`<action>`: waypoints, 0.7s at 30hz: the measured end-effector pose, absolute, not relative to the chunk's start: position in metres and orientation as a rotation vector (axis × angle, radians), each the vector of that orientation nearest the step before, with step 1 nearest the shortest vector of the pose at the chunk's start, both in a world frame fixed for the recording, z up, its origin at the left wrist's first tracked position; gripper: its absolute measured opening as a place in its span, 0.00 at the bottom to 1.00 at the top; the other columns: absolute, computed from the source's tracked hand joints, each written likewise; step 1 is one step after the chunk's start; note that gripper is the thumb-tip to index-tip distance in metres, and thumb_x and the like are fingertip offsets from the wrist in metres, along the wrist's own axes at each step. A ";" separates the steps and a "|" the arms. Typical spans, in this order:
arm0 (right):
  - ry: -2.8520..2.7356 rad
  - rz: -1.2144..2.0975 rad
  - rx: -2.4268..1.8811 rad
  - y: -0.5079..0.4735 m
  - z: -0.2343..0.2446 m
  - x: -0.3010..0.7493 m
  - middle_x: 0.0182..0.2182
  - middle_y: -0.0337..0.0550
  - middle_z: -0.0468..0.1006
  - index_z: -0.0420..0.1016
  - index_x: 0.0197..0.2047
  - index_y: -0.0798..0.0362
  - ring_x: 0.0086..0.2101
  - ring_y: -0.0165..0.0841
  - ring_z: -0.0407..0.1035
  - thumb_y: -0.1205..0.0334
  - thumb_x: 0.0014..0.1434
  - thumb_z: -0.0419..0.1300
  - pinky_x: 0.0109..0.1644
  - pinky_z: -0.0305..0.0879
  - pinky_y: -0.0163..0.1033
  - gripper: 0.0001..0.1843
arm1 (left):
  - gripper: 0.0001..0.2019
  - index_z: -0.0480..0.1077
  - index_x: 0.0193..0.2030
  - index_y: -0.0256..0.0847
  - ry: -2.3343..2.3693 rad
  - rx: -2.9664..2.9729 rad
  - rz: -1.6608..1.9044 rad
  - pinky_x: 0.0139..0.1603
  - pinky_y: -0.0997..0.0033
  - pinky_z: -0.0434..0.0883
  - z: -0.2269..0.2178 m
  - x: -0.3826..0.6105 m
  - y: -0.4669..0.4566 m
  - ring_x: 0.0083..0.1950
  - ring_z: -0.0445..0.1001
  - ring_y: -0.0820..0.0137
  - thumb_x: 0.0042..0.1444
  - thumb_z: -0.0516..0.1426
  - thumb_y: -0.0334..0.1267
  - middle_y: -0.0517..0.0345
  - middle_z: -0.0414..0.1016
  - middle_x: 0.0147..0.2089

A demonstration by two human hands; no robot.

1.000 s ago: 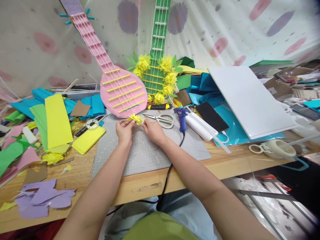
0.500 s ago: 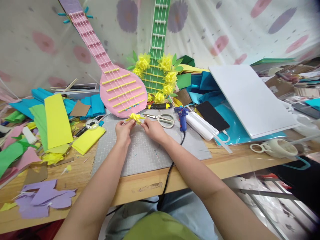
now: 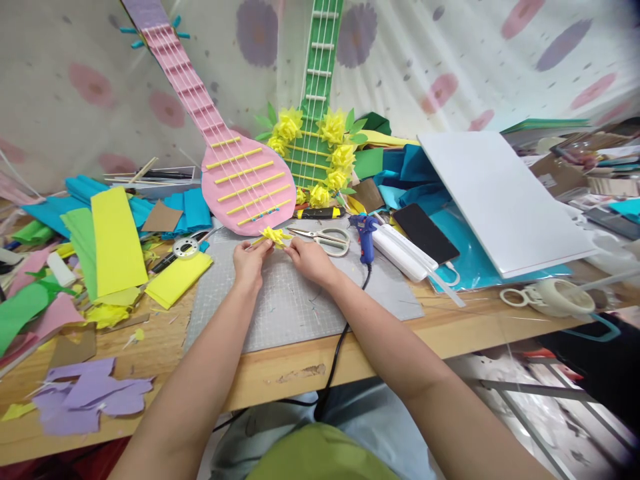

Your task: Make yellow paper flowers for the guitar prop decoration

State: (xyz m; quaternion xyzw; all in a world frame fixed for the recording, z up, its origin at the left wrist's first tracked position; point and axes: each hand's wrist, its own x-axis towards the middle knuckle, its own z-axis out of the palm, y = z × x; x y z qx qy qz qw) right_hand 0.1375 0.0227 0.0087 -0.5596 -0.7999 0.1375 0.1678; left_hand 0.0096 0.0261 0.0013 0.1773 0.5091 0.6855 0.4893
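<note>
Between my two hands is a yellow paper flower (image 3: 275,235), held just above the grey cutting mat (image 3: 295,313). My left hand (image 3: 251,263) pinches its left side, fingers closed. From the right, my right hand (image 3: 309,261) grips its edge between thumb and fingers. Right behind it leans a pink paper lute (image 3: 250,175) with yellow bars and white strings. A green paper instrument (image 3: 311,143) with yellow flowers stands beside that. Scissors (image 3: 333,241) lie just past my right hand, and a blue glue gun (image 3: 367,237) rests to their right.
Yellow crepe paper (image 3: 119,243) and purple scraps (image 3: 93,397) cover the left of the table. On the right are a phone (image 3: 425,232), a white board (image 3: 505,200) and a cup (image 3: 565,297). The glue gun's black cord (image 3: 339,353) runs over the front edge.
The view has shifted very slightly. Both hands keep hold of the yellow flower in nearly the same place.
</note>
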 end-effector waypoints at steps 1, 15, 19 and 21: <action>-2.263 0.391 -1.597 0.023 0.009 0.138 0.33 0.47 0.77 0.69 0.41 0.56 0.33 0.34 0.70 0.57 0.64 0.46 0.34 0.56 0.34 0.15 | 0.21 0.52 0.33 0.41 1.235 0.448 1.656 0.37 0.68 0.73 0.001 0.009 0.026 0.28 0.76 0.71 0.41 0.61 0.20 0.58 0.75 0.27; -2.288 0.460 -1.458 0.024 0.008 0.143 0.29 0.43 0.76 0.70 0.37 0.56 0.29 0.29 0.66 0.58 0.62 0.49 0.33 0.52 0.32 0.13 | 0.17 0.54 0.32 0.40 1.261 0.523 1.662 0.34 0.68 0.73 0.000 0.000 0.028 0.26 0.75 0.72 0.44 0.60 0.25 0.61 0.72 0.24; -2.332 0.473 -1.429 0.024 0.009 0.144 0.29 0.42 0.75 0.71 0.37 0.56 0.29 0.29 0.65 0.58 0.62 0.49 0.32 0.50 0.32 0.12 | 0.15 0.54 0.29 0.40 1.277 0.471 1.586 0.34 0.69 0.73 0.003 -0.004 0.029 0.24 0.73 0.74 0.43 0.57 0.21 0.63 0.69 0.21; -2.340 0.480 -1.435 0.025 0.009 0.144 0.29 0.42 0.75 0.71 0.37 0.56 0.29 0.29 0.66 0.58 0.62 0.49 0.32 0.50 0.32 0.13 | 0.15 0.54 0.29 0.40 1.278 0.484 1.592 0.35 0.69 0.72 0.004 -0.004 0.029 0.24 0.72 0.74 0.42 0.56 0.21 0.64 0.68 0.22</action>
